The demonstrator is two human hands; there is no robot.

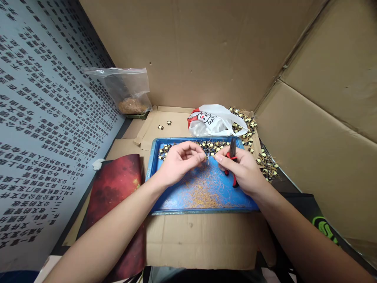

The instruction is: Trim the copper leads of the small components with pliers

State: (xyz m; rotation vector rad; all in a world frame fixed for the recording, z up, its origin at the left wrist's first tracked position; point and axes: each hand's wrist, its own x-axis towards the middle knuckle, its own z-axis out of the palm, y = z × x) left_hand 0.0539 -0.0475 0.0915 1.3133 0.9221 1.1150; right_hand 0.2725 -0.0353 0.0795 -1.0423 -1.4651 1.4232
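Over the blue tray (176, 211), my left hand (181, 162) pinches a small yellow-and-black coil component (206, 157) between thumb and forefinger, mostly hidden by the fingertips. My right hand (243, 169) keeps red-handled pliers (232, 148) tucked in its grip, their dark jaws pointing up and away. Its thumb and forefinger are also pinched together close to the component, perhaps on a fine wire too small to make out. Many similar coil components (213, 147) with wire legs line the tray's far side. Copper-coloured wire clippings (204, 196) lie across the tray floor.
Behind the tray sits a white-and-red plastic bag (213, 121), with more components (266, 165) heaped to its right. A clear zip bag (132, 92) of copper wire scraps stands back left. A dark red mat (118, 196) lies left. Cardboard walls (206, 51) enclose the back and right.
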